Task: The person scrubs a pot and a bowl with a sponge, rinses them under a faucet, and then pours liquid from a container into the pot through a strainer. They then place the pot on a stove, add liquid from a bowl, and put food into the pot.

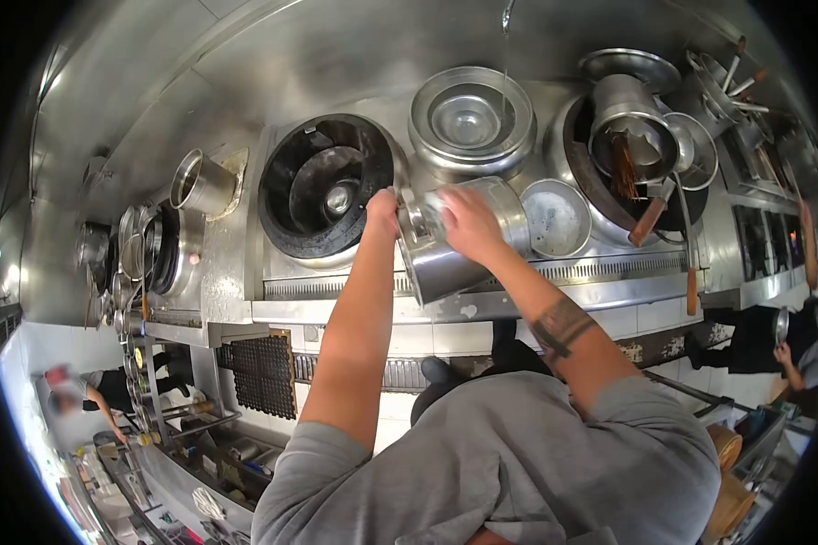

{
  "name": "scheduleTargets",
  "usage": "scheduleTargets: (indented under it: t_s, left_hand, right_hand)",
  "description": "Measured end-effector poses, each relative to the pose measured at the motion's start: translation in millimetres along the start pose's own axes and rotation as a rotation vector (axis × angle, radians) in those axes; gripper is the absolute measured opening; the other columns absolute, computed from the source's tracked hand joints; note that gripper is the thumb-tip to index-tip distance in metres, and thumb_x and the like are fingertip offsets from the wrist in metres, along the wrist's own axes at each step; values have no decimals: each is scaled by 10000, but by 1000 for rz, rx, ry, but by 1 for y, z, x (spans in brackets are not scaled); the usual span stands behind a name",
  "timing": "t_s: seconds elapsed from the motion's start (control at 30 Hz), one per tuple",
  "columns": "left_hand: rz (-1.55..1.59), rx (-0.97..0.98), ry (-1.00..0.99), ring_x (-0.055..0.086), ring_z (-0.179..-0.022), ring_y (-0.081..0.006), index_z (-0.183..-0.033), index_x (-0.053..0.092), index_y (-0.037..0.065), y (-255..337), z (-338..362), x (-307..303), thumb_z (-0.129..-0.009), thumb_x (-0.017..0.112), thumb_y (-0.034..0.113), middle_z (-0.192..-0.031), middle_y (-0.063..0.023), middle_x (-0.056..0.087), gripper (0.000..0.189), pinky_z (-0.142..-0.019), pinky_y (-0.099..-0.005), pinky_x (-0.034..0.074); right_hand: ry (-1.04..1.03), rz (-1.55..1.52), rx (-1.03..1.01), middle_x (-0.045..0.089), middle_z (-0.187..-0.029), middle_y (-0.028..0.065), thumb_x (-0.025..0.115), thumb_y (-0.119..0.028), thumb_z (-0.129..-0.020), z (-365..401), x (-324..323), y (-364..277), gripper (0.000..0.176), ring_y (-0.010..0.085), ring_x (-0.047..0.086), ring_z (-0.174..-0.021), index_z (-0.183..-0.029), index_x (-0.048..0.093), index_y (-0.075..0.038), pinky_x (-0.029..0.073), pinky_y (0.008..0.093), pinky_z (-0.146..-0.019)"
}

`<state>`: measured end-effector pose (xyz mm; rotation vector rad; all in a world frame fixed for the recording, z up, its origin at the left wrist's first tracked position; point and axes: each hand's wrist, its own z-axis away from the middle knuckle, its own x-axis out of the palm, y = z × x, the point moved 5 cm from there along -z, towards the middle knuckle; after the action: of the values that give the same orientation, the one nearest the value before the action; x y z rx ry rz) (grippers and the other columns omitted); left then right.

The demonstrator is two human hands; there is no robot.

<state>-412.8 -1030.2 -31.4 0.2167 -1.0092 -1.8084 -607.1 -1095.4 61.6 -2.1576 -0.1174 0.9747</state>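
A tall stainless steel stockpot [459, 263] lies tilted on its side at the front of the stove, its wide end towards the lower left. My left hand [384, 213] is closed on its left edge, near a handle. On the pot's upper side rests my right hand [469, 223], slightly blurred, with its fingers curled over something pale that I cannot make out. Beside the pot on the right is a round metal pan [555, 218]. Behind it, a metal basin [421, 109] holds a smaller bowl [468, 123] under a thin stream of water.
A black wok burner [277, 218] is at the left, with a steel pot [211, 186] beyond it. Stacked pots, a brush [623, 168] and strainers [700, 150] crowd the right burner. Other people [109, 395] stand at far left and far right.
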Motion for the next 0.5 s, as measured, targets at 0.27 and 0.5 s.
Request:
scheduleTargets:
  t_s: [0.27,0.5]
  left_hand:
    - [-313,315,209,652,-919,-317,-1170,642,-112,-27,54,-15,-1045,533,343,-1052,-207,705,484,-902,-417,478]
    - [-332,291,100,654,-829,-263,-956,673,-56,9,-6,-20,-902,565,167,-875,-199,690,254,-699,-474,520]
  right_hand:
    - [-246,542,230,658,-1117,196,595,-113,-876,-43,-13,73,250,395,622,-1086,-1105,630,-17,461,527,-977]
    - [-78,202,-237,577,-1328,215,603,-156,-910,47,1,-30,374,425,477,-1338,-1245,570,6,289,553,-1199]
